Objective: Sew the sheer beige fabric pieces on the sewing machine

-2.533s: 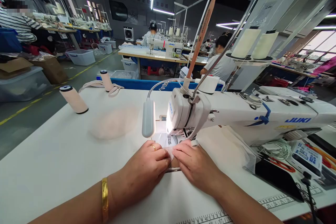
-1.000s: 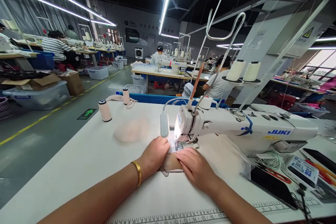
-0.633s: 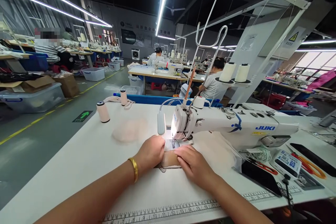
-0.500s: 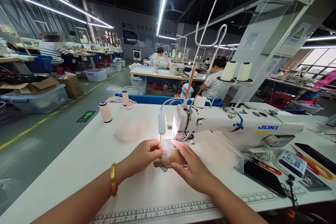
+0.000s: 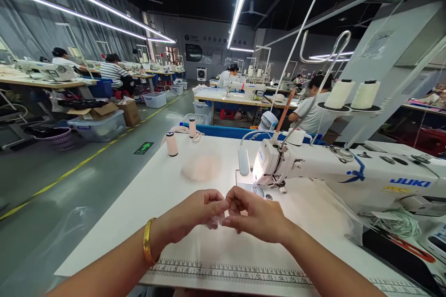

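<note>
My left hand (image 5: 198, 209), with a gold bangle (image 5: 147, 241) at the wrist, is closed in a pinch. My right hand (image 5: 256, 216) meets it fingertip to fingertip, its fingers curled and closed too. A small piece of sheer whitish fabric (image 5: 213, 223) shows beneath the left fingers and between the hands; the fingers cover most of it. Both hands are above the white table (image 5: 139, 222), in front of the sewing machine (image 5: 320, 167). The lit needle area (image 5: 257, 188) lies just beyond the right hand.
Pale sheer cloth (image 5: 200, 168) lies left of the machine, more cloth (image 5: 324, 204) to its right. Thread spools (image 5: 171, 145) stand at the back left. A lamp (image 5: 244, 161) hangs by the needle. A ruler strip (image 5: 226, 271) runs along the front; a dark phone-like slab (image 5: 397, 260) lies right.
My hands have left the machine's front plate and come together, closer to me. The right hand has gone from flat on the plate to a pinch. The view has turned left.
</note>
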Tool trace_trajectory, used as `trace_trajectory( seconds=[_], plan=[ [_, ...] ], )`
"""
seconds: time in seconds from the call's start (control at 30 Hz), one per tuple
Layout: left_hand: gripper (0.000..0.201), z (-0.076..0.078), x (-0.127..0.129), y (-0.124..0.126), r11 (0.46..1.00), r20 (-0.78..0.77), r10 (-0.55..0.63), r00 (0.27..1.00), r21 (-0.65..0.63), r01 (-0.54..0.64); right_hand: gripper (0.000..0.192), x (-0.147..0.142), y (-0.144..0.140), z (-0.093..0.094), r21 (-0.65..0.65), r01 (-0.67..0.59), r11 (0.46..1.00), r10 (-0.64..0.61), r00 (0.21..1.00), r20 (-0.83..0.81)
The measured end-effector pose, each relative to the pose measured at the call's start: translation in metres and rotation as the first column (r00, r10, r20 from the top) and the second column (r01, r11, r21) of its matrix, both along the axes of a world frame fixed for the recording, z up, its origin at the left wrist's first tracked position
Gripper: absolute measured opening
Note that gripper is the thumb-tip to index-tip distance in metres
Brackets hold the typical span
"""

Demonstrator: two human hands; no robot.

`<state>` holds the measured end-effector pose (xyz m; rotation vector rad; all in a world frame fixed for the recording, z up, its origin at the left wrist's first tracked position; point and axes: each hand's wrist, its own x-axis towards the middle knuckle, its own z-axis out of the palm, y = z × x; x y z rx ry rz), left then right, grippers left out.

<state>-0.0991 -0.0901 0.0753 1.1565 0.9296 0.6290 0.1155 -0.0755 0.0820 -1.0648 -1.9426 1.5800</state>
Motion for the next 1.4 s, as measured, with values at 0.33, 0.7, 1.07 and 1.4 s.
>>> trace_trajectory(
  seconds=[0.33,0.7,1.07,1.4],
  plan=[
    [0.047,-0.006,-0.057,0.008,0.949,-0.150,0.200,0.968,0.275,-0.153,0.042,-0.010,0.043,-0.039,-0.256,-0.223,0.940,0.233,0.973,0.007],
    [0.062,-0.012,-0.072,0.020,0.933,0.028,0.344,0.938,0.101,-0.345,0.042,-0.045,0.059,-0.057,-0.250,-0.026,0.968,-0.060,0.942,-0.330],
    [0.055,-0.011,-0.077,0.044,0.896,-0.144,0.396,0.907,0.279,-0.347,0.042,-0.062,0.065,-0.046,-0.173,0.101,0.980,-0.157,0.922,-0.354],
    [0.036,-0.027,-0.098,0.133,0.711,-0.330,0.653,0.682,0.579,-0.400,0.022,-0.115,0.150,-0.058,0.050,0.515,0.856,-0.490,0.838,-0.242]
  ],
)
